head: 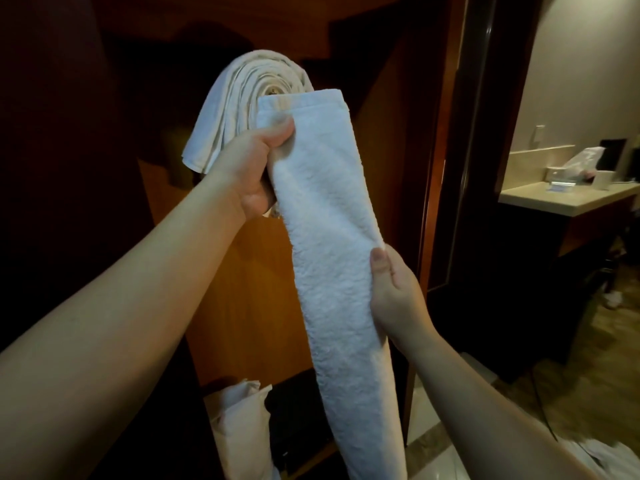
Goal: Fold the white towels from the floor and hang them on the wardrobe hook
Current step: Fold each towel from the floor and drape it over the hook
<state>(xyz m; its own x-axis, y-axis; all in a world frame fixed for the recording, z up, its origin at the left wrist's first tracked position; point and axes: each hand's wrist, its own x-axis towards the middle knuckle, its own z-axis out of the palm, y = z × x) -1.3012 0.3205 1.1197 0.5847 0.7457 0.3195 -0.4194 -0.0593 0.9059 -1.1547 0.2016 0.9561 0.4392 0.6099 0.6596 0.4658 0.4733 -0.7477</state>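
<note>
A long folded white towel [332,258] hangs upright in front of me, held up close to the wardrobe. My left hand [252,168] grips its upper part, thumb pressed on the front just below the hem. My right hand [394,292] pinches the towel's right edge halfway down. Behind the top of this towel, several folded white towels [242,98] are draped over the wardrobe hook [273,91]; only a small glint of the hook shows.
The open wooden wardrobe [249,289] stands straight ahead, with a white bag [239,427] on its bottom shelf. A dark door frame [464,133] is on the right. Beyond it is a counter [568,199] with small items. White cloth [602,459] lies on the floor at bottom right.
</note>
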